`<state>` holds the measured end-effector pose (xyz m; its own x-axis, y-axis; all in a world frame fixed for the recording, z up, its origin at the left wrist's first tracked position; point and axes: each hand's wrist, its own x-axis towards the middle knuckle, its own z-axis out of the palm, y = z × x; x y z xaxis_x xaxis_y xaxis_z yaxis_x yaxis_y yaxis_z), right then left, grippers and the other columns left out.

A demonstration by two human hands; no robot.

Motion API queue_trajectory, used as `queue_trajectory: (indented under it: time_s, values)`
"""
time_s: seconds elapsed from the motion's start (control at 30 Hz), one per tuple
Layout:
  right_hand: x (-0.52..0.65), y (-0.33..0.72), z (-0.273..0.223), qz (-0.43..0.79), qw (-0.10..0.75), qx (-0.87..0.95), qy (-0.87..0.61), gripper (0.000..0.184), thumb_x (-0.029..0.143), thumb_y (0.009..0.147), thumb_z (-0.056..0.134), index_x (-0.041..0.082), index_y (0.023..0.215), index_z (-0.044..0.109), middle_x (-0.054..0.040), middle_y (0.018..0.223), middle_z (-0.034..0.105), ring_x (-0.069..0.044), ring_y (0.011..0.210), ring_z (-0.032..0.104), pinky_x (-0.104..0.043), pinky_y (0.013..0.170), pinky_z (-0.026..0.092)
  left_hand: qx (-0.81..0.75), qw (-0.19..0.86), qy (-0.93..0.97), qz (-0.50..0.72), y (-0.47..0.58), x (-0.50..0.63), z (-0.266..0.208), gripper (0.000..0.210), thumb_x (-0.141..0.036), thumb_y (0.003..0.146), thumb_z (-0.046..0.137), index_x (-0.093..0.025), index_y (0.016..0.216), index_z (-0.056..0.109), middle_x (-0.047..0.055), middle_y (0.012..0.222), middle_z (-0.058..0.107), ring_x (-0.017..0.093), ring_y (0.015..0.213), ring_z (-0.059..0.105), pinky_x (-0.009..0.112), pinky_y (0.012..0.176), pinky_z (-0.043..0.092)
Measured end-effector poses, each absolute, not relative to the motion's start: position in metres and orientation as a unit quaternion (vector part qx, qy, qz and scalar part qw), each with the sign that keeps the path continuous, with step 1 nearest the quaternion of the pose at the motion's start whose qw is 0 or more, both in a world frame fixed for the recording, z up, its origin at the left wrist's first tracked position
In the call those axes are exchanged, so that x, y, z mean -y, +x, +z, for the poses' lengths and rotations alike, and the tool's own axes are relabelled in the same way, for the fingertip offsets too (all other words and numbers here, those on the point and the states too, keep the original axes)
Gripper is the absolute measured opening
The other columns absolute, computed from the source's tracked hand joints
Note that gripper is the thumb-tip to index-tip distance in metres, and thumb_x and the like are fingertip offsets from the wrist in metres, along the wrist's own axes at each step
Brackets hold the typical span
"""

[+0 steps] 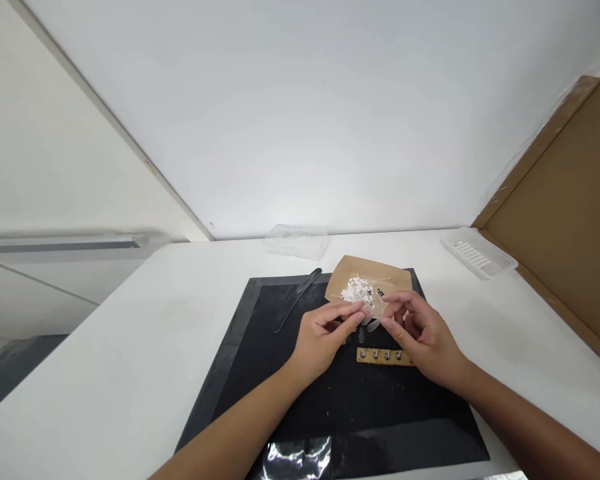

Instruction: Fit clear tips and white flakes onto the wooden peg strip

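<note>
My left hand (325, 333) is closed in a pinch, thumb and forefinger together over the near edge of a brown paper tray (340, 270). Facing it, my right hand (423, 337) has its fingers curled, with thumb and forefinger tips close to a small see-through patch. What either hand holds is too small and clear to make out. White bits (357, 290) lie heaped in the tray. Clear nail-tip-like pieces (363, 335) show just below the fingers. Under my right hand lies a tan strip (380, 360) with several small metal studs, its right end hidden.
A dark nail file (300, 299) lies left of the tray on a black mat (270, 373). Behind stands a clear plastic box (297, 241). A translucent tray (480, 253) with white strips is at the right, near a cardboard panel (565, 200). A white wall closes the back.
</note>
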<state>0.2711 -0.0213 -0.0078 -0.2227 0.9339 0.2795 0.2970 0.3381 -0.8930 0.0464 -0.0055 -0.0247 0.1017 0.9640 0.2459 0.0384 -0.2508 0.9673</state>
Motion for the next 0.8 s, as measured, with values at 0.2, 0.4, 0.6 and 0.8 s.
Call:
queue_trajectory:
  time_s: [0.2,0.4,0.6,0.8]
  values:
    - [0.0236,0.2711,-0.0022,0.392,0.376,0.738,-0.4,0.009,0.035,0.111,0.051,0.026,0.114,0.049,-0.0031,0.103,0.077,-0.019,0.094,0.073,-0.035,0.085,0.055,-0.455,0.403,0.565,0.559,0.0468,0.004,-0.0213,0.024,-0.036,0.085,0.085,-0.021,0.103,0.088,0.008,0.099,0.082,0.009,0.054,0.063,0.018,0.045,0.052]
    - [0.0233,0.2683,-0.0014,0.318,0.299,0.816,-0.378,0.001,0.026,0.107,0.054,0.026,0.107,0.055,-0.0034,0.104,0.077,-0.022,0.098,0.073,-0.038,0.088,0.054,-0.467,0.378,0.553,0.577,0.0479,0.0041,-0.018,0.026,-0.038,0.085,0.084,-0.021,0.104,0.087,0.005,0.092,0.08,0.007,0.054,0.06,0.017,0.046,0.051]
    - [0.0248,0.2661,-0.0023,0.306,0.274,0.828,-0.382,0.003,0.026,0.105,0.057,0.025,0.107,0.055,-0.0035,0.103,0.078,-0.024,0.103,0.073,-0.039,0.088,0.054,-0.466,0.373,0.561,0.574,0.0489,0.006,-0.0174,0.026,-0.039,0.087,0.083,-0.02,0.104,0.087,0.004,0.089,0.078,0.007,0.054,0.058,0.017,0.045,0.052]
    - [0.0235,0.2673,0.0003,0.293,0.297,0.824,-0.383,0.005,0.022,0.103,0.057,0.025,0.106,0.057,-0.0019,0.099,0.078,-0.02,0.095,0.073,-0.035,0.086,0.053,-0.456,0.372,0.562,0.582,0.0487,0.0056,-0.018,0.025,-0.038,0.088,0.082,-0.019,0.104,0.085,0.004,0.088,0.077,0.007,0.054,0.058,0.016,0.045,0.051]
